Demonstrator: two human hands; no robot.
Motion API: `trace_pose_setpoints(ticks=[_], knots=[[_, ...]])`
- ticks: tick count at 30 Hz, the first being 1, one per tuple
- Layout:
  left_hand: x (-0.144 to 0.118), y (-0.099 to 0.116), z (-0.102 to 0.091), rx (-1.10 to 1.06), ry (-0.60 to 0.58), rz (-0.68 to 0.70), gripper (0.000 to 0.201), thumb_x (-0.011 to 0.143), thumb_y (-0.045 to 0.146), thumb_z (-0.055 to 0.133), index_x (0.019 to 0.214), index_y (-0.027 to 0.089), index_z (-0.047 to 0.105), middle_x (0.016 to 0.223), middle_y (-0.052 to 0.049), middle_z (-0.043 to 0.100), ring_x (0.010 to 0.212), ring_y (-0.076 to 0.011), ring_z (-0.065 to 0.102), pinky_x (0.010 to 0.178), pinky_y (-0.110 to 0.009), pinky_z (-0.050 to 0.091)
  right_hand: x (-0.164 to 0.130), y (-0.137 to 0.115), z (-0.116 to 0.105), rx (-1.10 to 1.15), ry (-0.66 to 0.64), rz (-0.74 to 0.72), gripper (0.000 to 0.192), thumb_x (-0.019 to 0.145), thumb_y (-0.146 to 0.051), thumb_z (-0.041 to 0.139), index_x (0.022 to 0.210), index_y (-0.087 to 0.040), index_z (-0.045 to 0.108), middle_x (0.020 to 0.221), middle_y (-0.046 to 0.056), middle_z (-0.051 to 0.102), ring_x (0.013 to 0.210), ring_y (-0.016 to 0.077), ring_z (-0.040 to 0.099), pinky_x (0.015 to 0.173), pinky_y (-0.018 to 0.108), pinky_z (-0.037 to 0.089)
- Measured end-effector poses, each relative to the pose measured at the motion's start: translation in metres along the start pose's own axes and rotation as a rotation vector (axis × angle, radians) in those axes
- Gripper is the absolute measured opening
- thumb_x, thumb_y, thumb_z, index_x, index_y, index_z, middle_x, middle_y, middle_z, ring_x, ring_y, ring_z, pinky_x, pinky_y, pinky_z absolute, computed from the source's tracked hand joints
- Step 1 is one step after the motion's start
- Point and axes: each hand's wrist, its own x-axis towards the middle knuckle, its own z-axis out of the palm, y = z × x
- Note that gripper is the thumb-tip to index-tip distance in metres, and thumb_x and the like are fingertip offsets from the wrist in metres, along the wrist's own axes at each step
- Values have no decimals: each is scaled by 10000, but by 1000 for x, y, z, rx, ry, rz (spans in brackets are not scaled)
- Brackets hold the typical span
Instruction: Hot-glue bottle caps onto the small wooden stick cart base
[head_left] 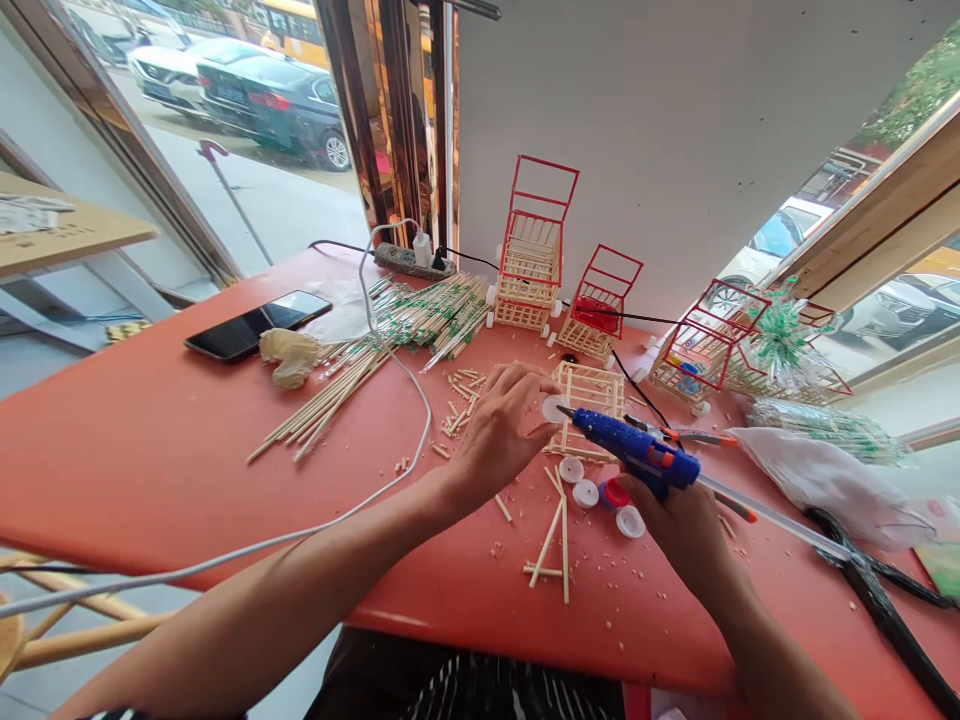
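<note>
My left hand (pixel 504 425) pinches a white bottle cap (pixel 553 408) between thumb and fingers. In my right hand (pixel 667 520) is a blue hot glue gun (pixel 637 445), its nozzle at the cap's face; whether it touches I cannot tell. A clear glue stick (pixel 772 515) juts from the gun's back. Just behind the cap lies a small stick frame (pixel 592 385) on the table. Several loose white caps (pixel 586 493) and a red one (pixel 617 491) sit below the gun. Cut stick pieces (pixel 555 540) lie nearer to me.
Stick carts with red handles (pixel 529 260) stand along the wall. Wrapped chopsticks (pixel 435 315), a phone (pixel 259 325) and a power strip (pixel 412 262) are at the left back. A white cable (pixel 360 500) crosses the red table (pixel 135 430). Black scissors (pixel 870 575) and pliers (pixel 705 437) lie right.
</note>
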Motion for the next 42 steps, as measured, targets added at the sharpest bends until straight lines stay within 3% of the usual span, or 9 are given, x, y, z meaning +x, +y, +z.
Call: trace_pose_setpoints(ticks=[7,14,19,25,31,42], knots=[[1,-1,1,7,11,11,274,869,72,774,1064,222,654,1089,-41,700,1081,-246,646,967,-383,538,-1,6,1,-20,-20,-72,276,934,-525,617,893,-289,754,700,27,752,693,275,730,698,381,586],[1,-3,1,64,16,63,244,884,109,781,1066,211,654,1096,-60,719,1063,-256,650,962,-391,545,-2,15,3,23,-34,-70,241,943,-482,614,939,-274,735,857,67,811,788,318,769,691,422,590],[2,-6,1,71,12,70,253,893,93,762,1089,217,660,1123,-58,724,1085,-249,657,979,-393,542,-2,8,2,70,-15,-90,161,932,-422,635,918,-287,722,818,46,773,726,273,722,716,394,601],[2,-5,-1,66,-1,111,256,898,128,789,1104,211,662,1125,-66,731,1085,-252,675,992,-402,543,-2,6,2,101,-29,-43,250,911,-492,627,905,-268,736,770,55,790,683,279,736,624,374,575],[2,-6,1,89,16,120,254,893,99,781,1099,193,666,1125,-66,729,1084,-251,665,970,-386,544,-4,14,4,46,-21,-98,359,966,-555,572,906,-251,754,815,88,797,731,299,751,627,390,567],[1,-4,-2,76,2,124,241,907,125,772,1103,211,661,1112,-55,726,1080,-243,671,979,-383,543,-2,6,3,90,-64,-88,341,954,-510,580,1010,-234,773,787,89,770,706,313,735,648,433,603]])
